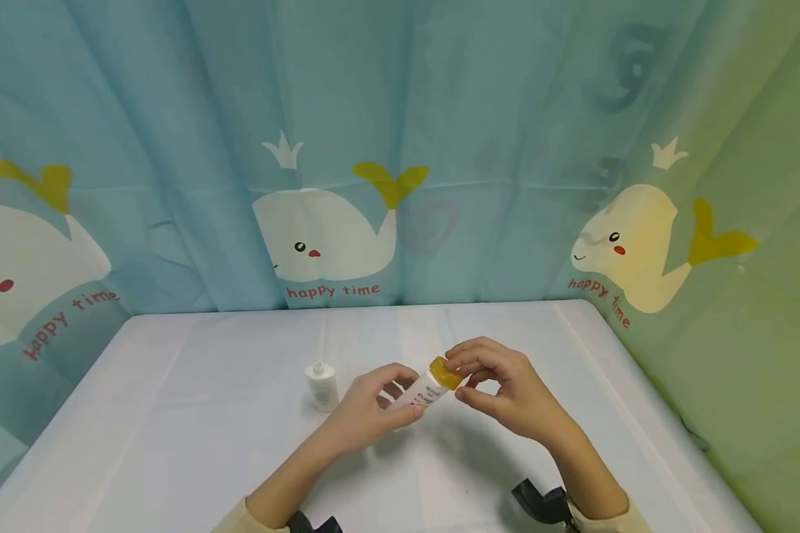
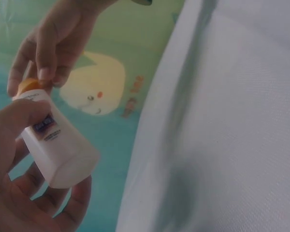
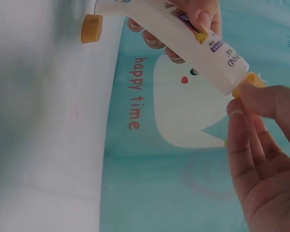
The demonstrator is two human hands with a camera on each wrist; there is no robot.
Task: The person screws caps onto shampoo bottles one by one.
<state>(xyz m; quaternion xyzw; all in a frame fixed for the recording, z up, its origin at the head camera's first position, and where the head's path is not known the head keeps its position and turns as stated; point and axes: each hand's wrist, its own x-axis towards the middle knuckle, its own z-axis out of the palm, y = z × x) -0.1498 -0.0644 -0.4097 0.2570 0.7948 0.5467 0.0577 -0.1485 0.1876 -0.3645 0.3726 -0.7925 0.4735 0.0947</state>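
My left hand (image 1: 373,407) grips a white plastic bottle (image 1: 418,396) with dark print, its thumb across the front and fingers behind. The bottle is held tilted above the table, its end with the yellow cap (image 1: 445,372) towards the right. Thumb and fingertips of my right hand (image 1: 503,385) pinch that cap, which sits at the bottle's end in all three views. The right wrist view shows the thumb (image 3: 266,99) over the cap. Left of my left hand, a second white bottle (image 1: 321,386) stands upright with a narrow white top.
Another orange-yellow cap (image 3: 92,29) lies on the white table (image 1: 193,414) in the right wrist view, close to the standing bottle. A blue-green curtain (image 1: 480,222) with whale prints hangs behind and beside the table. Black wrist mounts (image 1: 543,503) show at both sleeves.
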